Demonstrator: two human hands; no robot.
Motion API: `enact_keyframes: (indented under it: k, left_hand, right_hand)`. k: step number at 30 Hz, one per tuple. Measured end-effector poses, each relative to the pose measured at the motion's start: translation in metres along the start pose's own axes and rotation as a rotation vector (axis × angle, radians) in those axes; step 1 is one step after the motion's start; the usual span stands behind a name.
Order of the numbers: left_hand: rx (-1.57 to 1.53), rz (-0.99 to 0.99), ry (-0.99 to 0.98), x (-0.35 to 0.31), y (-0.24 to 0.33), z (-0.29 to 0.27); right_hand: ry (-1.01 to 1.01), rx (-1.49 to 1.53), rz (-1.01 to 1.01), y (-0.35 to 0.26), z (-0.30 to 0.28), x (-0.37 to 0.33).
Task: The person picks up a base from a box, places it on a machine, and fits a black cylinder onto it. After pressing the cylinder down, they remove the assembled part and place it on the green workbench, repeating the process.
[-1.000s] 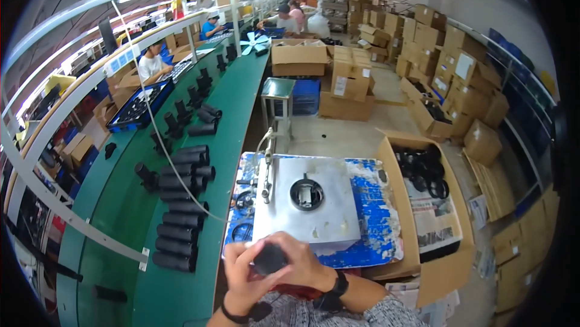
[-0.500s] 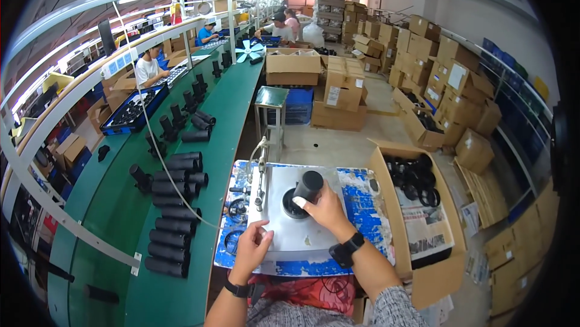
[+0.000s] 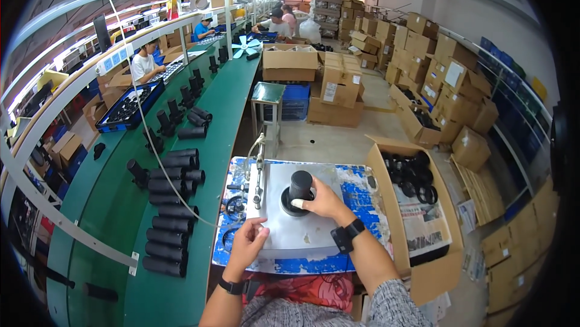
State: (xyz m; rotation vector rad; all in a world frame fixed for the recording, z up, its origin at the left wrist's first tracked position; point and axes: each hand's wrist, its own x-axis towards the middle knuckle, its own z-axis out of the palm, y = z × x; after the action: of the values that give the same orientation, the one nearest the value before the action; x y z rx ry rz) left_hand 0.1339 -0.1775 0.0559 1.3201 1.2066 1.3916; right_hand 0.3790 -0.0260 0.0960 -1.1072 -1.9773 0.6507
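Note:
On the metal plate (image 3: 320, 230) of the small worktable, a black ribbed cylinder (image 3: 300, 187) stands nearly upright in a round black ring-shaped part (image 3: 291, 210). My right hand (image 3: 326, 201) is closed around the lower end of the cylinder from the right, the pale-covered thumb in front. By the plate's left edge, my left hand (image 3: 248, 243) hovers with curled fingers, thumb and fingertips close together. Whether something small is between them cannot be made out. A metal clamp-like fixture (image 3: 258, 176) rises just beyond it.
Left, a green conveyor bench (image 3: 220, 115) carries several black tubes (image 3: 166, 248) and upright black parts (image 3: 138, 173). An open carton (image 3: 379, 173) with black rings adjoins the worktable's right. Stacked cartons (image 3: 341, 79) stand ahead. Co-workers (image 3: 145, 67) sit along the line.
The cylinder has gone from leaning right to nearly upright in the ring, with my right hand moving slightly left and down. My left hand's fingertips have drawn closer together.

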Motion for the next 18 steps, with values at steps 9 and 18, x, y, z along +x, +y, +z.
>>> enact_keyframes:
  k: [9,18]
  left_hand:
    - [0.843,0.297,0.233,0.131,-0.036,-0.093]
    - [1.177,-0.191,-0.122,0.177,-0.088,-0.126]
  right_hand:
    - [0.075,-0.139,0.133,-0.025,0.004,-0.014]
    - [0.088,-0.114,0.038,-0.016,0.016,-0.014]
